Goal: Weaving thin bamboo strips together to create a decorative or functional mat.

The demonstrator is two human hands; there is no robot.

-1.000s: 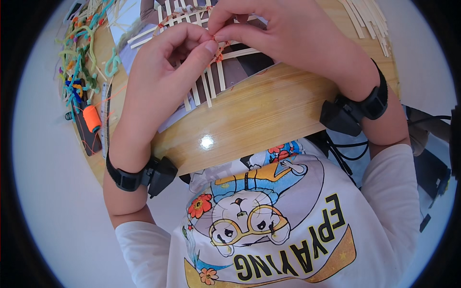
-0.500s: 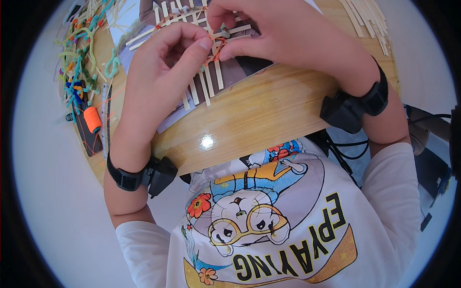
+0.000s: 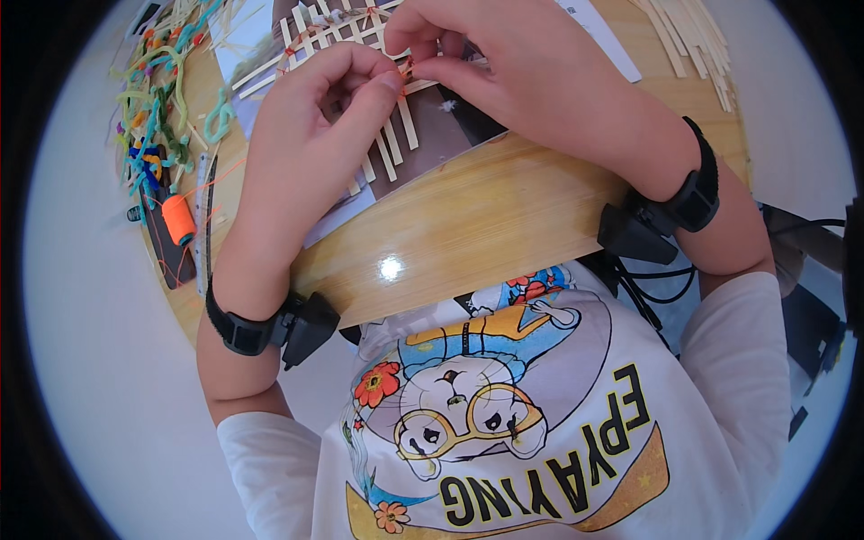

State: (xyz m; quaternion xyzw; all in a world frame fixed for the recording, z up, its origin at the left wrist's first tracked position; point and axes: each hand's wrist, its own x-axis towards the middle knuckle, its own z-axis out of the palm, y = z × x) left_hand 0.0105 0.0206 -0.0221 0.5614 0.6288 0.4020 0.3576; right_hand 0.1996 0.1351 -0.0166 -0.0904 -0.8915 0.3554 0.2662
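Note:
A lattice of flat, pale wooden sticks (image 3: 408, 121) lies on printed sheets at the table's far side, with orange thread bound round some crossings. My left hand (image 3: 328, 112) is over its near left part, thumb and forefinger pinched on orange thread (image 3: 405, 69). Close on its right, my right hand (image 3: 490, 54) is also closed, thumb and fingertips pinching at the same thread. The fingertips almost meet, and the crossing beneath them is mostly hidden. A strand runs leftward behind my left wrist to an orange thread spool (image 3: 178, 220).
Tangled coloured fuzzy stems (image 3: 157, 108) cover the table's left edge. A clear ruler (image 3: 203, 225) and a dark flat strip (image 3: 178, 265) lie by the spool. Loose wooden sticks (image 3: 688, 40) lie at the far right. Printed sheets (image 3: 468, 121) spread under the lattice.
Both hands have drawn in, and the gap between their fingertips has narrowed. The lattice has shifted slightly away, and less of its orange-bound crossing shows between the hands.

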